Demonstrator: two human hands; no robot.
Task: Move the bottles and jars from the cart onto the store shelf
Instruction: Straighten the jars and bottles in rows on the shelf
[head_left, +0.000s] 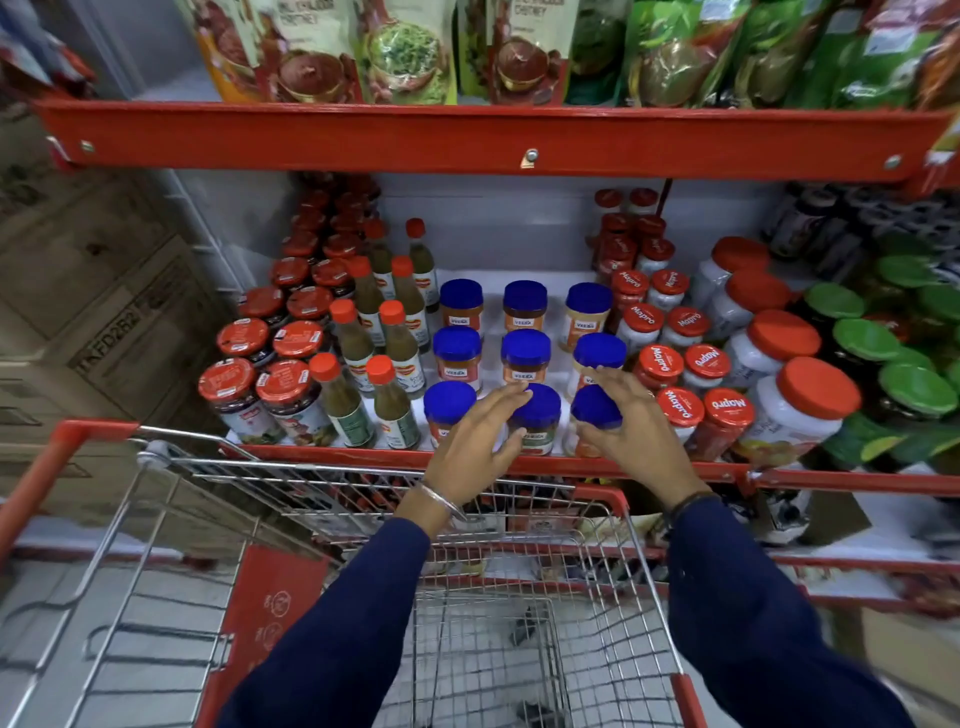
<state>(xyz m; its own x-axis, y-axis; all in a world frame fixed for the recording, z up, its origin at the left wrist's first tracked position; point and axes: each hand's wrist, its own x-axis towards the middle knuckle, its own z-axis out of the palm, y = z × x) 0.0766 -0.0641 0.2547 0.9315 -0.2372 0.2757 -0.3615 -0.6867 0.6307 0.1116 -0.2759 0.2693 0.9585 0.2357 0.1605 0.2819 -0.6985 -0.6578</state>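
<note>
I see nine blue-lidded jars (524, 349) standing upright on the store shelf (363, 455) in three rows of three, their labels facing me; the contents look orange-brown in most, paler in the column toward 3 o'clock; the front-row middle jar (537, 418) sits at the shelf's red front lip, with the front-row right jar (596, 422) just beside it at 3 o'clock. Toward 9 o'clock stand green sauce bottles (393, 364) with orange-red caps, upright in two columns, and beyond them red-lidded dark jars (291, 395). At 6 o'clock the wire cart (519, 649) shows no bottles or jars in its basket.
</note>
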